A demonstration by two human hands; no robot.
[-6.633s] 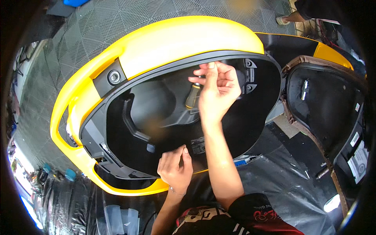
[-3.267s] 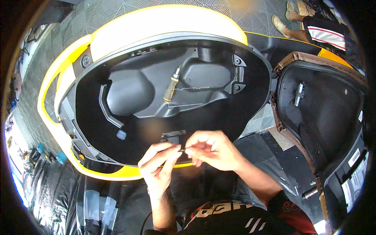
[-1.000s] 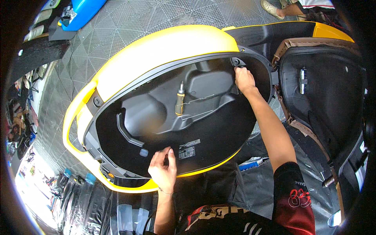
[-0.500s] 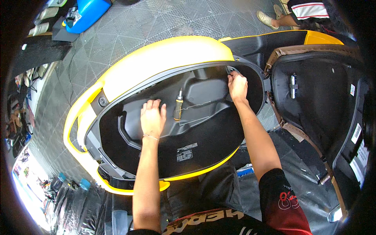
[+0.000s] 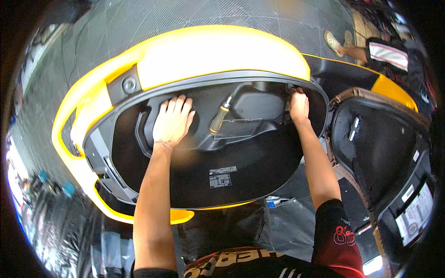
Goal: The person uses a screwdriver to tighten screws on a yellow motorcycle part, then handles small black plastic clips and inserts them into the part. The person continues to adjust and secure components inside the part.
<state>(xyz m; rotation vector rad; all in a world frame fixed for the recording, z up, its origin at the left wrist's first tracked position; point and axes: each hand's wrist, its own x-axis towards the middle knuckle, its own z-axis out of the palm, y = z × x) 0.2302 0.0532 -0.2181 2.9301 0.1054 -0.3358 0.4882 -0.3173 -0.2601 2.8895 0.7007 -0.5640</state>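
Below me is the black storage bin point(image 5: 264, 178) of a yellow scooter point(image 5: 213, 51). My left hand point(image 5: 172, 121) lies on the bin's inner surface, left of centre, with its fingers stretched out and nothing in them. At the far right inside the bin, my right hand point(image 5: 299, 107) is closed, fingers curled at the wall just under the rim; whatever they grip is hidden. Between the hands lies a screwdriver point(image 5: 219, 119) with a dark and yellow handle, its metal shaft pointing away and slightly right.
The scooter's opened seat point(image 5: 378, 148) hangs to the right, underside showing, with a brown edge. A yellow grab rail point(image 5: 69, 111) curves round the left end. Someone's leg in a light clog point(image 5: 332, 41) shows at the far right on the grey patterned floor point(image 5: 162, 23).
My view has shifted, so the scooter looks nearer and the blue object at the far left is gone. Both hands keep their places in the bin. The screwdriver appears more tilted.
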